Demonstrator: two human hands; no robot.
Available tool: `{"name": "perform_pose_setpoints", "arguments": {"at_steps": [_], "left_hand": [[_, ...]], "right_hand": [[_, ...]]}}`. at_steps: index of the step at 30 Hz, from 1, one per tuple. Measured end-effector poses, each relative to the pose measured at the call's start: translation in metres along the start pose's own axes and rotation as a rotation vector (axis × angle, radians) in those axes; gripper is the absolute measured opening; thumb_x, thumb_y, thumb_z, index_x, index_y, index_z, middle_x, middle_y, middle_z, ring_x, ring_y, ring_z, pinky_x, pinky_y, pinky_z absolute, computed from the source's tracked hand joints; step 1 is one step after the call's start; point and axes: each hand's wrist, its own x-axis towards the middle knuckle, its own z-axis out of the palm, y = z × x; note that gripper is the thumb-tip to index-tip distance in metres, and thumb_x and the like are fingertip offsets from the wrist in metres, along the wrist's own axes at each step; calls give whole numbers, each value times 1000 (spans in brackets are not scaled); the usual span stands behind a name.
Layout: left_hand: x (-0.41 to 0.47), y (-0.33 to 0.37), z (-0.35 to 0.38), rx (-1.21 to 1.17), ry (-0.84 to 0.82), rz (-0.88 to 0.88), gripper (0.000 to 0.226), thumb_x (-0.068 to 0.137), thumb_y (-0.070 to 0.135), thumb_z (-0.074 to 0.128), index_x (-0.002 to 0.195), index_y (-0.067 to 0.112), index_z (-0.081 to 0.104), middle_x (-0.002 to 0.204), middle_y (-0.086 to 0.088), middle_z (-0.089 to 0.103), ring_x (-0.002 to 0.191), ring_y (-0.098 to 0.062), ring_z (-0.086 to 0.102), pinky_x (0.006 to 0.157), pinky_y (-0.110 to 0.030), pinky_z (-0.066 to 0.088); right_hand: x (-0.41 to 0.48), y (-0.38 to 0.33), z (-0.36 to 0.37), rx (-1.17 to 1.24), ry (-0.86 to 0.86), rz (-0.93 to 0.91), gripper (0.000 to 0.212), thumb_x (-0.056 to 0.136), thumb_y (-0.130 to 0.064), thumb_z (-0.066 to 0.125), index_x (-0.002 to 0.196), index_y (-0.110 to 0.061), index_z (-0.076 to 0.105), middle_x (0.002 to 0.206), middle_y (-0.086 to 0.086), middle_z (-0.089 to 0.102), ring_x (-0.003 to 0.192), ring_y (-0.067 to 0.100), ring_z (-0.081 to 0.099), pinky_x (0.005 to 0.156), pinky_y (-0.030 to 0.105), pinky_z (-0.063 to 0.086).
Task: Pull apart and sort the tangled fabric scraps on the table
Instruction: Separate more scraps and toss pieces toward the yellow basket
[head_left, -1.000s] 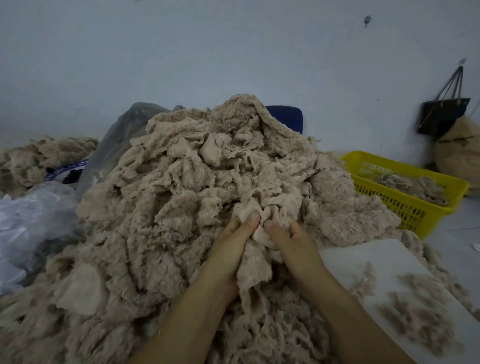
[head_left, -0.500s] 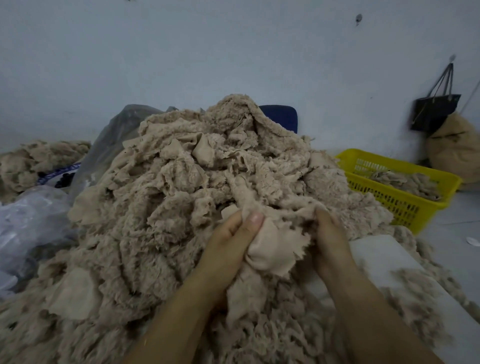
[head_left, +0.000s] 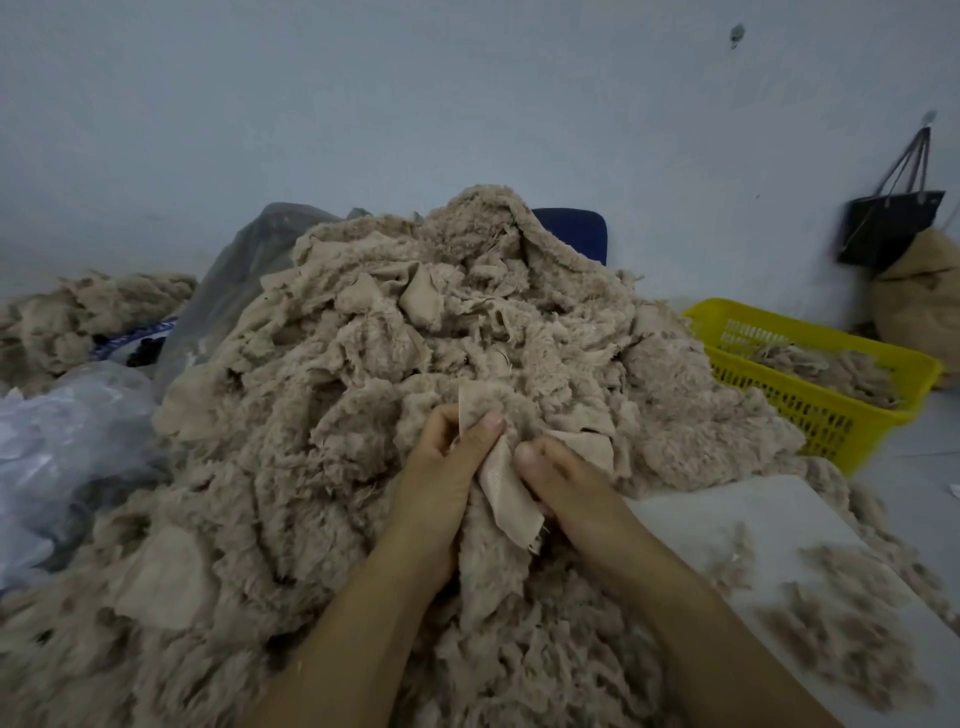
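A tall heap of tangled beige fleece scraps (head_left: 395, 364) fills the middle of the table. At its front, both hands hold one beige scrap (head_left: 501, 493) whose smooth backing faces me. My left hand (head_left: 441, 478) pinches its upper left part between thumb and curled fingers. My right hand (head_left: 566, 488) grips its right side, thumb on top, fingers tucked under the cloth. The scrap's lower end hangs between my wrists and its far edge still lies against the heap.
A yellow plastic basket (head_left: 831, 410) with several scraps stands at the right. A white board (head_left: 727, 525) with loose fluff lies front right. Clear plastic bags (head_left: 62, 431) sit at the left, a smaller scrap pile (head_left: 78, 312) behind them. A black bag (head_left: 888, 223) hangs on the wall.
My hands have come back close together on the scrap after spreading apart half a second ago. The scrap now hangs narrower between them, its smooth side showing.
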Motion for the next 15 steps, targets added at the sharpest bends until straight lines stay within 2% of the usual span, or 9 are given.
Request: {"name": "perform_pose_setpoints", "arguments": {"at_steps": [4, 6, 8, 10, 11, 13, 15], "left_hand": [[1, -4, 0, 29, 2, 23, 19, 77, 42, 72, 89, 28, 76, 97, -6, 77, 89, -19, 74, 69, -24, 58], [1, -5, 1, 56, 13, 36, 14, 81, 41, 70, 88, 31, 76, 98, -5, 77, 90, -19, 74, 69, -25, 58], [2, -7, 2, 107, 63, 40, 15, 88, 40, 65, 90, 30, 75, 96, -6, 77, 88, -21, 74, 70, -29, 59], [5, -8, 2, 114, 137, 33, 21, 96, 38, 58, 101, 23, 72, 95, -5, 76, 88, -20, 73, 74, -34, 59], [6, -6, 2, 81, 166, 28, 25, 98, 37, 57, 109, 19, 69, 98, -4, 76, 91, -19, 73, 78, -35, 58], [8, -5, 3, 23, 218, 28, 32, 99, 37, 56, 120, 16, 66, 108, -4, 74, 101, -20, 71, 88, -37, 57], [8, -5, 8, 27, 243, 35, 25, 100, 37, 55, 112, 21, 70, 105, -3, 75, 98, -18, 71, 84, -34, 58]], "right_hand": [[2, 3, 2, 8, 37, -31, 47, 67, -83, 58, 78, -37, 59, 70, -23, 58, 68, -5, 54, 62, 12, 43], [2, 5, 3, -8, 7, -23, 52, 63, -86, 59, 70, -35, 59, 71, -17, 58, 68, 1, 55, 64, 16, 43], [1, 5, 3, 19, -19, 17, 58, 60, -85, 65, 73, -29, 66, 79, -6, 65, 76, 10, 60, 70, 24, 47], [1, 3, 2, 130, 21, 43, 49, 69, -73, 67, 82, -26, 75, 91, -4, 74, 84, 12, 69, 75, 23, 54], [0, 0, 1, 217, 53, 44, 38, 75, -63, 66, 86, -28, 79, 91, -5, 76, 81, 8, 71, 69, 20, 55], [0, -6, 1, 378, 106, 34, 21, 84, -44, 64, 84, -29, 80, 77, -10, 75, 60, -3, 66, 50, 11, 47], [0, -6, 5, 431, 127, 10, 27, 97, -27, 57, 80, -25, 78, 63, -11, 67, 45, -3, 56, 42, 10, 40]]}}
